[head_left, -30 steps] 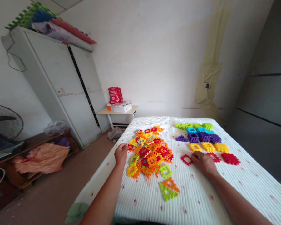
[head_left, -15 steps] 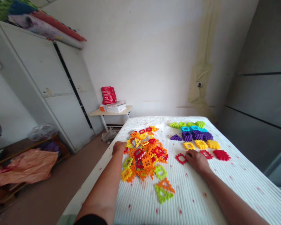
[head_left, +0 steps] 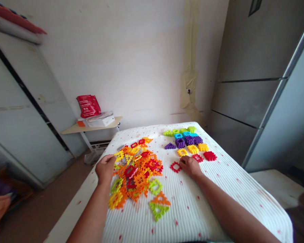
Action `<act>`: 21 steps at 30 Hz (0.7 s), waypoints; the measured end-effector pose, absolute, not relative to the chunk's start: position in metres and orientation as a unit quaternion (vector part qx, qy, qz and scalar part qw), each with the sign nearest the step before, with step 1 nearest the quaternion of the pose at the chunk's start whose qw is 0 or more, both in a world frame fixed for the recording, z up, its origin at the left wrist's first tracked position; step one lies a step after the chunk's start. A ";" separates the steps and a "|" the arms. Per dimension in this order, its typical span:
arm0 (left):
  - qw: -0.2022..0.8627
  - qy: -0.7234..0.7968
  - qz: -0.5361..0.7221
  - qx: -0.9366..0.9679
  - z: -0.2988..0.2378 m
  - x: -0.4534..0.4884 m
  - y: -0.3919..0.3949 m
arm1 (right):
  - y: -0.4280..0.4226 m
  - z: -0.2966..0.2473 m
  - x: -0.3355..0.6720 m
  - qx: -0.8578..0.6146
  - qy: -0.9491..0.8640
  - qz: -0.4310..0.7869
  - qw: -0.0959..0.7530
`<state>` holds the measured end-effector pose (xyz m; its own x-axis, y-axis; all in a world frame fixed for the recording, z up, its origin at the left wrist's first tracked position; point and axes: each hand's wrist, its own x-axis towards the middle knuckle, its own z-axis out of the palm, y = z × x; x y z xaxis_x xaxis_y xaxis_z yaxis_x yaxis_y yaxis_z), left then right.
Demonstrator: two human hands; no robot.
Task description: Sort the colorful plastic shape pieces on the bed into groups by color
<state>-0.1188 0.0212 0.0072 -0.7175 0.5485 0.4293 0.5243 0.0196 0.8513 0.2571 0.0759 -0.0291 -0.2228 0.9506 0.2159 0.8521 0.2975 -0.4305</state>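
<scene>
My left hand (head_left: 105, 168) is at the left edge of a heap of plastic interlocking pieces (head_left: 140, 180), mostly orange, red and yellow. Its fingers pinch a yellow square interlocking piece (head_left: 119, 156) with a windowed middle. Over to the right, my right hand (head_left: 191, 166) rests low on the bed cover, its fingers closed at the edge of a red ring-shaped interlocking piece (head_left: 175, 167). The fingertips are partly hidden. Just beyond that hand are a red square frame piece (head_left: 198, 157) and a red stack (head_left: 210, 156).
Yellow (head_left: 193, 149), purple (head_left: 189, 140), blue (head_left: 186, 134) and green pieces (head_left: 175, 132) stand in rows at the far right. A green triangle (head_left: 158, 211) and an orange triangle (head_left: 161, 199) lie near the front. Beyond the padded surface (head_left: 187, 216) is a side table (head_left: 73, 128).
The view has turned to the right. My left hand has lifted a little, and a yellow square piece now shows at its fingertips. My right hand stays by the red ring-shaped piece.
</scene>
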 end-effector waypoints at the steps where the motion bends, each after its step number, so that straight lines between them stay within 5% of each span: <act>1: 0.039 0.697 0.602 0.388 0.011 -0.105 0.017 | 0.076 -0.029 0.257 -0.582 -0.773 0.112 0.225; 6: 0.126 0.613 0.621 0.471 0.017 -0.029 0.004 | 0.076 -0.031 0.257 -0.582 -0.768 0.119 0.239; 11: -0.044 0.559 0.562 0.608 0.000 0.020 0.000 | 0.080 -0.035 0.262 -0.561 -0.768 0.149 0.270; 14: -0.143 0.490 0.520 0.685 -0.012 0.033 0.000 | 0.078 -0.033 0.261 -0.507 -0.742 0.240 0.367; 17: -0.196 0.459 0.470 0.728 -0.019 0.037 -0.001 | 0.068 -0.028 0.251 -0.435 -0.710 0.336 0.440; 21: -0.220 0.454 0.448 0.738 -0.023 0.039 -0.003 | 0.050 -0.022 0.231 -0.395 -0.746 0.314 0.434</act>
